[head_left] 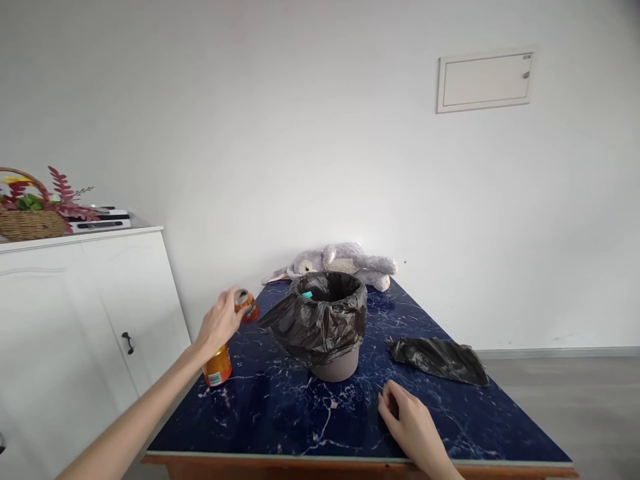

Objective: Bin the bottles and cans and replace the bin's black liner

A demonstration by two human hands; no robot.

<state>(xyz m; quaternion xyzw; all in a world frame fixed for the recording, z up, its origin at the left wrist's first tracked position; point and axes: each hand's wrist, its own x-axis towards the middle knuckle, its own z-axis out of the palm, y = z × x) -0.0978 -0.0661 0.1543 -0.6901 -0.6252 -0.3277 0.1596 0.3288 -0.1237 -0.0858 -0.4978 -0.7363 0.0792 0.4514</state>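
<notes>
My left hand (220, 321) grips a red-orange drink can (247, 305) by its side, tilted, in the air to the left of the bin. Below that hand, an orange can (218, 367) stands upright on the table, its top hidden by my wrist. A grey trash bin (338, 368) stands mid-table, lined with a black plastic bag (320, 327) folded over its rim. A small teal item (307, 295) shows at the bag's inner edge. My right hand (406, 420) rests near the table's front edge, fingers curled in, with nothing visible in them.
The blue marble-patterned table (280, 420) carries a flattened black bag (439, 360) on the right and a grey plush toy (345, 259) lying against the wall. At left stands a white cabinet (90, 320) with a flower basket (33, 223) on top.
</notes>
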